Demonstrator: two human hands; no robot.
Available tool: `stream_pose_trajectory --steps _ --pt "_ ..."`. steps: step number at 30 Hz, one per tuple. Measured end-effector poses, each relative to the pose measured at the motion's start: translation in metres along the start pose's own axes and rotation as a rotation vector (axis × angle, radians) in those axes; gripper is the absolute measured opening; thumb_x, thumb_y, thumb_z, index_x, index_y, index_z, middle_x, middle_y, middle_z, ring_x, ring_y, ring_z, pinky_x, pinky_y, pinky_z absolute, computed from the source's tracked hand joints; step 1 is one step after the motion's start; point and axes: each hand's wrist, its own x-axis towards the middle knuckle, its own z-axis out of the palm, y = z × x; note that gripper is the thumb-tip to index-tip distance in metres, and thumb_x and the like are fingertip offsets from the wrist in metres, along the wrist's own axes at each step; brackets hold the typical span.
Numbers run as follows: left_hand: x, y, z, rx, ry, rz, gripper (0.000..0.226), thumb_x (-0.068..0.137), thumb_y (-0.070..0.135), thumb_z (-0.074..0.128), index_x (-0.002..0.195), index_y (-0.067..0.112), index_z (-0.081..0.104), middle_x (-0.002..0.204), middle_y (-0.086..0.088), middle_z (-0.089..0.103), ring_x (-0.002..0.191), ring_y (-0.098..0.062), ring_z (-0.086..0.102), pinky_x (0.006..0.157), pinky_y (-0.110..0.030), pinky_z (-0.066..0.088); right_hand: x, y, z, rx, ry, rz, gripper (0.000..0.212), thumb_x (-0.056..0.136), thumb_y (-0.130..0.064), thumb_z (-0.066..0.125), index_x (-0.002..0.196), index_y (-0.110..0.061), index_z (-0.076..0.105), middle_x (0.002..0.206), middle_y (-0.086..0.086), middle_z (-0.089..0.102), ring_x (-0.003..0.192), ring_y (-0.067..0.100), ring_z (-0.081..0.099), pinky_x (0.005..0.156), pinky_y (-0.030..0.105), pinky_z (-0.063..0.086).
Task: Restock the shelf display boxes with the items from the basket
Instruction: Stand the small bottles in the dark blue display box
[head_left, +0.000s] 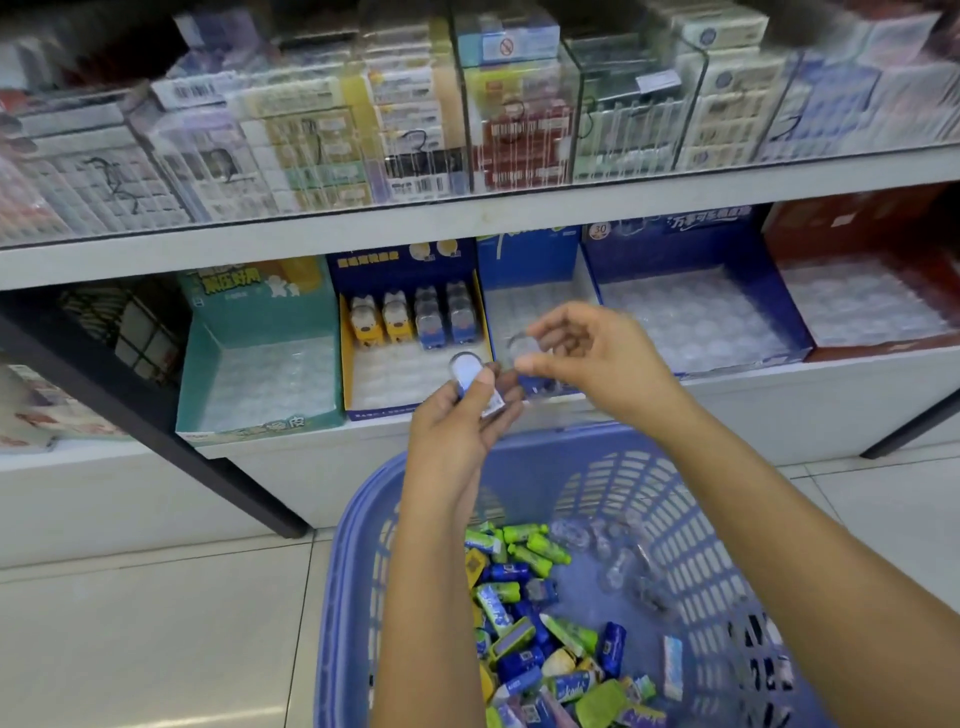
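Blurrily, right hand pinches clear case.

Basket cut off below, upper-shelf packs blurred, labels unreadable

Body in view: two hands, two forearms, all bare.
We log the left hand and right hand as bare, each on a bare forearm. The left forearm and the right forearm are slim and uncovered right down to the near frame edge. The left thumbnail looks short and plain. Finer detail is blurred.
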Motion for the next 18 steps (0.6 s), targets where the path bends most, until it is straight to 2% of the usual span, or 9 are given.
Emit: stream_pose_trajectory --steps 2,4,8,11,14,18 --pt "0.004 0.000 -0.007 0.009 0.085 0.024 0.017 0.096 0.019 0.053 0.102 0.009 0.065 0.087 -0.004 0.074 0.088 -0.019 0.072 0.071 -0.021 0.056 0.024 -0.003 0.002 -0.022 0.085 -0.048 0.022 0.075 -0.023 0.078 0.090 -0.024 0.063 0.079 -0.005 0.064 0.071 0.009 0.058 0.068 0.020 0.050" --pt "0.007 0.000 -0.016 0.050 0.166 0.033 0.020 0.098 0.024 0.051 0.101 0.011 0.065 0.078 0.000 0.071 0.074 -0.013 0.071 0.063 -0.020 0.055 0.046 -0.003 0.009 -0.082 0.129 -0.090 0.020 0.079 -0.022 0.075 0.093 -0.023 0.061 0.079 -0.007 0.063 0.072 0.007 0.059 0.068 0.016 0.050" --pt "0.012 0.005 -0.029 0.022 0.273 0.000 0.039 0.101 0.036 0.039 0.099 0.008 0.067 0.063 0.002 0.062 0.048 -0.008 0.052 0.043 -0.019 0.041 0.072 0.004 0.035 -0.239 0.051 -0.155 0.018 0.081 -0.017 0.072 0.096 -0.014 0.062 0.078 -0.012 0.057 0.071 0.000 0.055 0.062 0.003 0.043" --pt "0.013 0.009 -0.035 -0.065 0.285 -0.025 0.047 0.103 0.034 0.031 0.092 0.008 0.069 0.057 0.001 0.061 0.043 -0.009 0.047 0.039 -0.019 0.037 0.080 0.013 0.048 -0.425 0.006 -0.169 0.020 0.081 -0.015 0.071 0.098 -0.011 0.061 0.081 -0.007 0.053 0.071 0.007 0.051 0.065 0.012 0.043" --pt "0.011 0.013 -0.039 -0.084 0.310 -0.043 0.043 0.101 0.028 0.036 0.085 0.008 0.071 0.055 0.001 0.061 0.042 -0.009 0.047 0.039 -0.019 0.038 0.084 0.017 0.052 -0.555 -0.052 -0.173 0.019 0.083 -0.015 0.069 0.101 -0.011 0.062 0.087 -0.002 0.057 0.076 0.010 0.051 0.073 0.023 0.045" --pt "0.008 0.018 -0.043 -0.102 0.322 -0.065 0.039 0.100 0.024 0.037 0.093 0.005 0.070 0.059 0.000 0.062 0.044 -0.010 0.048 0.040 -0.020 0.040 0.083 0.013 0.055 -0.673 -0.029 -0.211 0.017 0.084 -0.018 0.069 0.098 -0.011 0.064 0.100 0.007 0.062 0.086 0.019 0.056 0.076 0.027 0.044"
